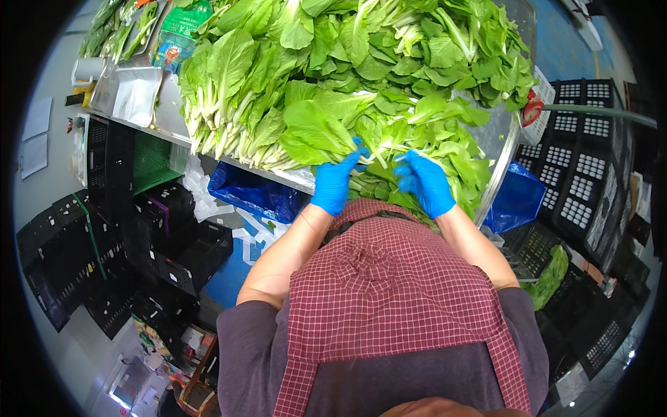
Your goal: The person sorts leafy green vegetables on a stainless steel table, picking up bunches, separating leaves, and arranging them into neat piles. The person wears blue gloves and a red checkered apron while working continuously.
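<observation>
Blue gloves cover both my hands, which are close together at the near edge of a metal table. My left hand (pixel 332 183) is closed round the stem end of a leafy green (pixel 318 135), its broad leaf spreading up and left. A short way to the right, my right hand (pixel 426 183) has its fingers bent inward beside pale stems; what they pinch, if anything, is hidden. Loose green leaves (pixel 455 149) lie around and beyond the right hand. To the left, many leafy greens (pixel 233 104) lie in a row, white stem ends toward me.
A larger heap of greens (pixel 417 48) covers the table's far side. A metal tray (pixel 137 96) and a green bag (pixel 182 31) stand at the left. Blue-lined bins (pixel 253 191) sit below the table edge. Black crates (pixel 580 160) are stacked at right, more at left.
</observation>
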`<state>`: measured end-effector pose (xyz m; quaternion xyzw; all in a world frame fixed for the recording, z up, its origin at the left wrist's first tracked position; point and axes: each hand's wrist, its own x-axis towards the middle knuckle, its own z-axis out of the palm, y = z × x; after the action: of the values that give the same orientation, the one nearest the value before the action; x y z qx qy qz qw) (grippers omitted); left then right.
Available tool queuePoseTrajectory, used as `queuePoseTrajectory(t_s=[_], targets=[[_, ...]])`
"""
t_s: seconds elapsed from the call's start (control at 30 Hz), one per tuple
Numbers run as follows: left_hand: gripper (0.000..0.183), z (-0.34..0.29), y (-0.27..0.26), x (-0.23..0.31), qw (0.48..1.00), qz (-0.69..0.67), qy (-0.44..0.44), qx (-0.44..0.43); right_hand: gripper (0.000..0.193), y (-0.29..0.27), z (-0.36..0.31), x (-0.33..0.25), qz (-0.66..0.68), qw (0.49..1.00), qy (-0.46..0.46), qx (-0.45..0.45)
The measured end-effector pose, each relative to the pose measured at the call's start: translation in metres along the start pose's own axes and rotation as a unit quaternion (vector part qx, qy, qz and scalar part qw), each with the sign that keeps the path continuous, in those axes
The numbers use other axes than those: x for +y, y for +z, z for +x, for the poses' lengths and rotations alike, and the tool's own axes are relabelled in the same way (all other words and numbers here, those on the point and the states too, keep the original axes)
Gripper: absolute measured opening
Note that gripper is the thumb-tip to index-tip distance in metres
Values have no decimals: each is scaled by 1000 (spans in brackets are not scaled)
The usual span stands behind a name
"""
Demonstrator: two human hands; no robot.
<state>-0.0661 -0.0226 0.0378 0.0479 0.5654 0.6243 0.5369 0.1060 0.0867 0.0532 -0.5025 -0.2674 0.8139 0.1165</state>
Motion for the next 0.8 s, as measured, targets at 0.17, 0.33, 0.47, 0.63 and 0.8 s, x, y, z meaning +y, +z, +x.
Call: queuePoseTrajectory(t_s=[0.17, 0.33, 0.47, 0.63, 0.8], targets=[[31, 1, -19, 11, 996, -71, 13, 50, 30, 30, 47, -26, -359, 923, -82, -112], [32, 0, -20, 17, 998, -37, 11, 56, 28, 50, 146, -43, -682, 631, -365, 59], [31, 2, -30, 4, 998, -36, 17, 57, 26, 60, 157, -45, -774, 511, -367, 67], [33, 0, -38, 1, 996, -58, 27, 58, 20, 44, 112, -59, -657, 631, -410, 52], [29, 8, -26, -2, 998, -51, 1, 40, 18, 16, 59, -50, -300, 941, -148, -43]])
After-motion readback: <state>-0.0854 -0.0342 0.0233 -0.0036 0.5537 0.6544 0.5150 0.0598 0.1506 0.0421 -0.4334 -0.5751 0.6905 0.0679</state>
